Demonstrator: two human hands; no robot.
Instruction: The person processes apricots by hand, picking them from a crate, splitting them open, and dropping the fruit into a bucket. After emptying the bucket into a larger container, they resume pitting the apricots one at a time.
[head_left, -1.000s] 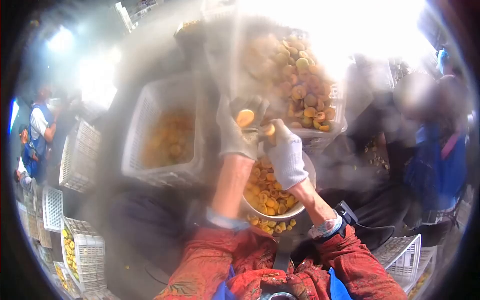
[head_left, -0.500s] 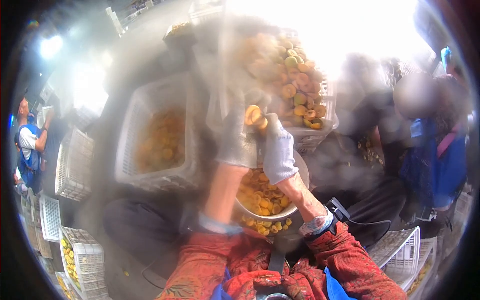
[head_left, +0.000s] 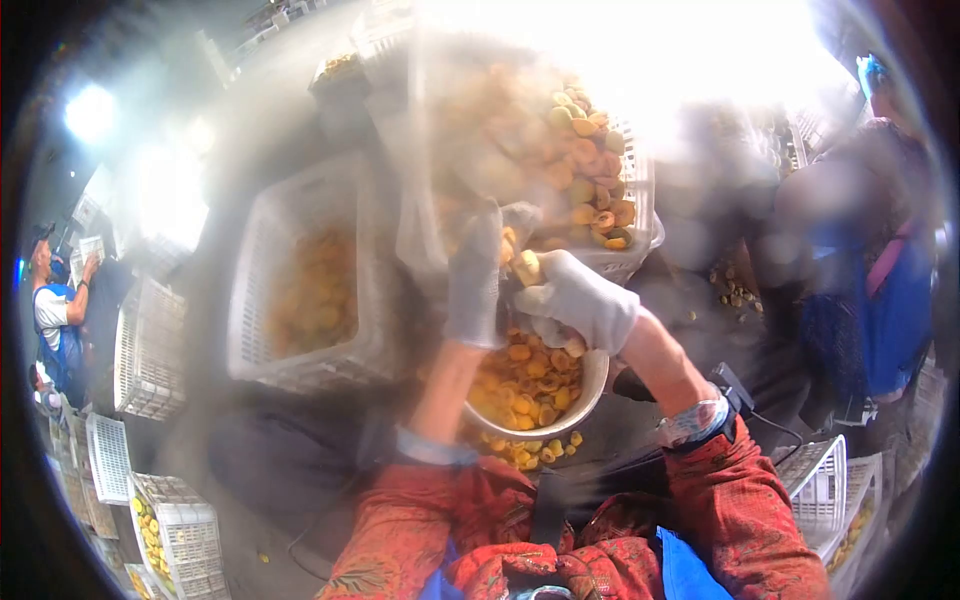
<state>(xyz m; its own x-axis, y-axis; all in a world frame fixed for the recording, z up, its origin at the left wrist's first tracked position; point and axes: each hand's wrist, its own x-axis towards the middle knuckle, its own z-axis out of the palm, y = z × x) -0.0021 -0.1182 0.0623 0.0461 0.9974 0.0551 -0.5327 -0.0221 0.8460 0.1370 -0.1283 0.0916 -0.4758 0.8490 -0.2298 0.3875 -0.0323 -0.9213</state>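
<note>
Two gloved hands meet at centre frame, above a bowl [head_left: 592,388]; the right hand [head_left: 580,300] is curled, its fingertips pinching a pale yellow fruit piece [head_left: 525,266]; the left hand [head_left: 474,278] stands with fingers raised, just beside the piece on its left; lens smear hides whether it also grips, so its state cannot be told.

Fruit piece: held over the far rim of the bowl, between both hands; its long axis runs roughly upright, upper end leaning slightly towards the heaped crate [head_left: 640,245] beyond; which face is turned to the camera cannot be made out.

Bowl: pale, round, filled with orange-yellow fruit halves [head_left: 530,378]; loose halves [head_left: 525,452] lie just below its near rim, on the lap.

Heaped crate: white, slatted, piled with whole yellow-orange fruit, directly behind the hands; a second white crate [head_left: 250,300] to its left holds blurred yellow fruit.

Other persons: one in a blue vest [head_left: 52,320] at far left, one in blue [head_left: 870,300] at right, both well apart from the hands.

Writing: no brand or label is legible.
</note>
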